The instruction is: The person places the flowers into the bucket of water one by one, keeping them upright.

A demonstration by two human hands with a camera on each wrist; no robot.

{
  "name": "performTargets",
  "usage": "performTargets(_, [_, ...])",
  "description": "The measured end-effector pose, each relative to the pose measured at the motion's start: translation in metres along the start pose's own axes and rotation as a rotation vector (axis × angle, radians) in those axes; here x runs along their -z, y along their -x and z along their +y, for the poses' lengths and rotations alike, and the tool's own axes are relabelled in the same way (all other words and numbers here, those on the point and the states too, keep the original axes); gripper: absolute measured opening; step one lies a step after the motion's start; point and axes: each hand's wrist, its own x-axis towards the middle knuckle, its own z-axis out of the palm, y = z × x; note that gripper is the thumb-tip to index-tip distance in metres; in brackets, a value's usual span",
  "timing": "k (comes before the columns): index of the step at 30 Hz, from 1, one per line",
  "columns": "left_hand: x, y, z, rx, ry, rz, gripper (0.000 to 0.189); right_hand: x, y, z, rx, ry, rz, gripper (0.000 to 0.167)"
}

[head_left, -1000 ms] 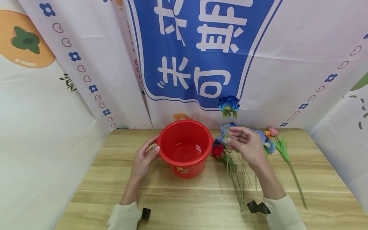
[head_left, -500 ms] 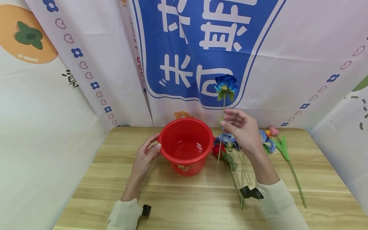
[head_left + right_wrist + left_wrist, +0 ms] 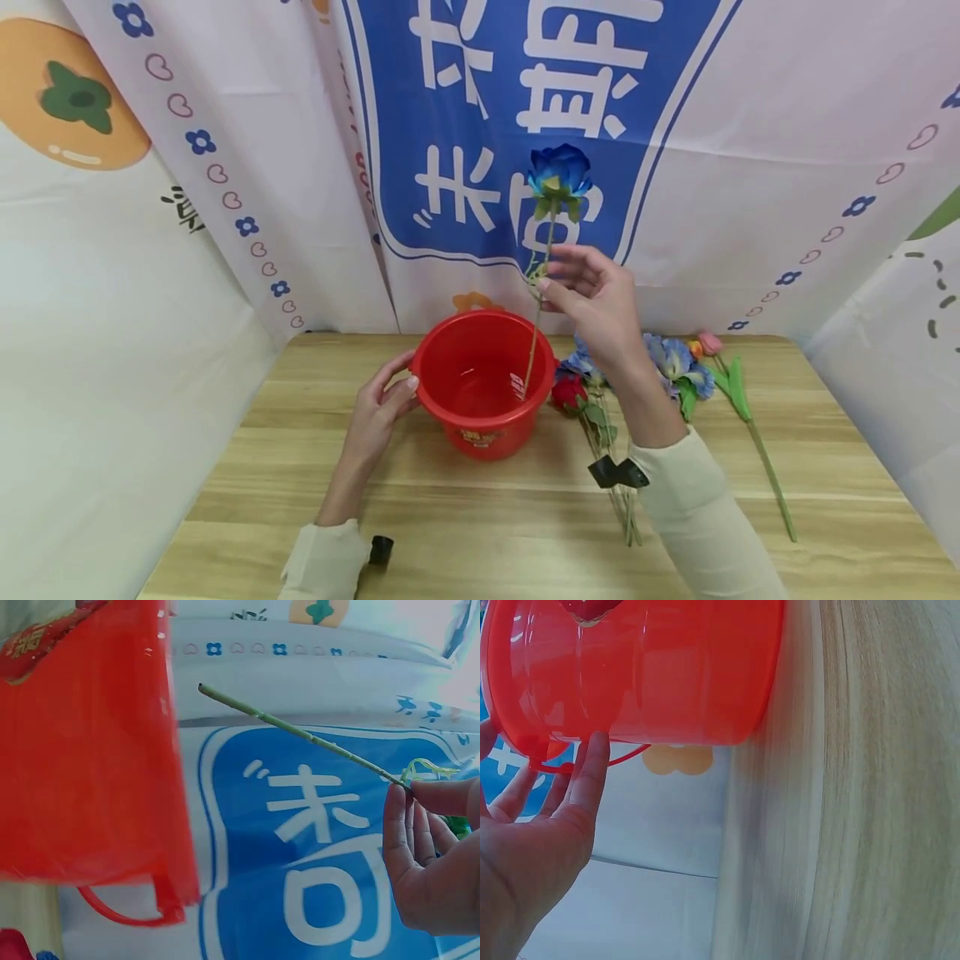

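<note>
My left hand [image 3: 381, 412] holds the red bucket [image 3: 491, 446] at its left side, thumb at the rim; in the left wrist view its fingers [image 3: 591, 776] touch the wall beside the handle. With thumb and fingertips my right hand [image 3: 592, 304] pinches the green stem of a blue artificial flower [image 3: 558, 175]. The bloom is up, and the stem slants down to the left. In the head view its lower end overlaps the bucket's mouth; the right wrist view shows the stem [image 3: 300, 733] just above the rim, apart from it.
Right of the bucket, a red rose [image 3: 570, 393] and light blue flowers [image 3: 675, 358] lie on the wooden table [image 3: 262, 500], partly behind my right arm. Farther right lies a pink tulip [image 3: 710, 342] with a long green stem. A printed curtain [image 3: 750, 208] hangs behind.
My right hand has lifted the blue flower and carried it left, from above the other flowers to over the bucket. The left hand has stayed on the bucket.
</note>
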Motion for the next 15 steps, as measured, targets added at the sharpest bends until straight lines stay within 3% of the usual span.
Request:
performTargets(6, [0.000, 0.001, -0.003, 0.010, -0.002, 0.002, 0.053, -0.019, -0.005, 0.016, -0.035, -0.006, -0.032, 0.040])
performTargets(15, [0.000, -0.001, -0.003, 0.014, -0.005, 0.006, 0.053, -0.030, -0.002, 0.045, -0.146, 0.030, -0.086, 0.039])
